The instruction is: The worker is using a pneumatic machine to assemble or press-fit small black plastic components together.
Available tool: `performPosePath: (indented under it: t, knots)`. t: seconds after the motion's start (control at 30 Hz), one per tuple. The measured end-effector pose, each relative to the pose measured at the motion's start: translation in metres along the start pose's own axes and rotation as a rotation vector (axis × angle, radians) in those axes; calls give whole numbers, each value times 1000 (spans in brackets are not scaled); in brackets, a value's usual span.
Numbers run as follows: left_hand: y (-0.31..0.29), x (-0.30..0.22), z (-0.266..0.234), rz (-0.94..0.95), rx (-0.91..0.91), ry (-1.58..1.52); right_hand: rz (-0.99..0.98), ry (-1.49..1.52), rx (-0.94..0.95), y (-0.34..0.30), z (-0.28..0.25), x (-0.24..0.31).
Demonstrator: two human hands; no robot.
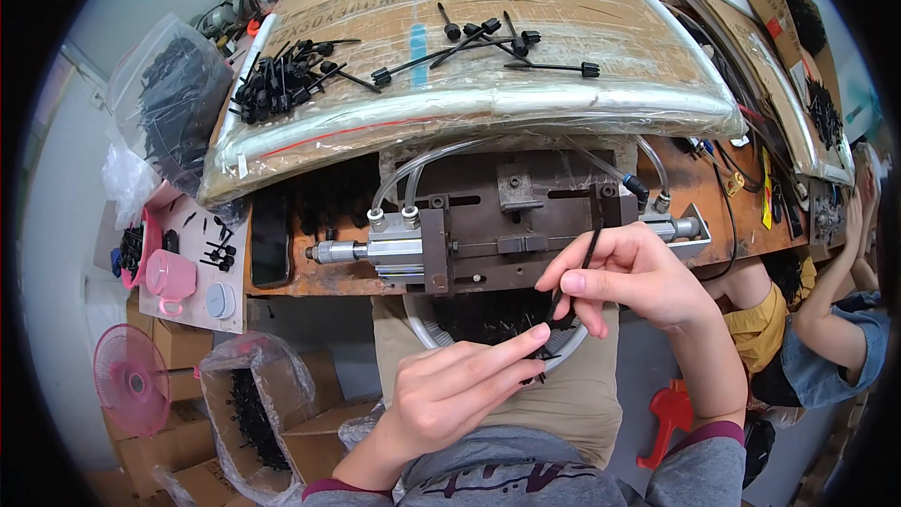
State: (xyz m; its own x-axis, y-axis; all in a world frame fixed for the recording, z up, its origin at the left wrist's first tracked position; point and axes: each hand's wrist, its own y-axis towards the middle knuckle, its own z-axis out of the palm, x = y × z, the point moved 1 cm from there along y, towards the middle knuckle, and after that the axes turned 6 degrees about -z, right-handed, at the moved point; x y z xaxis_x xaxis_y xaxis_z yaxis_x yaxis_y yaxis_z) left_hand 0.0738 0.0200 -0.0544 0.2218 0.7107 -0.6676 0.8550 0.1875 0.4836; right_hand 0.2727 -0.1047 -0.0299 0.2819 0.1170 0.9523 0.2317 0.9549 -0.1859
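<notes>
My right hand (pixel 633 277) pinches a thin black plastic stem (pixel 591 249) between thumb and fingers, tilted with its upper end in front of the metal clamping fixture (pixel 502 268). Below it, my left hand (pixel 446 399) has its fingers pressed together on dark plastic at the stem's lower end; whether this is one part or two I cannot tell. Both hands are above a white-rimmed basin (pixel 422 324) of small black parts on my lap. The fixture has air cylinders and clear hoses on the bench edge.
Black stemmed parts (pixel 272 84) lie on a plastic-wrapped cardboard surface (pixel 563 19) behind the fixture. At left are a phone (pixel 270 239), a pink mug (pixel 172 277) and a pink fan (pixel 131 378). A co-worker's arm (pixel 835 296) shows at right, beyond a red tool (pixel 668 418).
</notes>
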Motion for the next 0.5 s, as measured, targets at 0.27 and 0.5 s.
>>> performPosePath:
  t: [0.27,0.5]
  knots:
    - [-2,1,6,45,-54,23,-52,-46,-75,-1,10,-4]
    - [-4,4,6,-132,-139,-88,-129,114,-109,-2,9,-13]
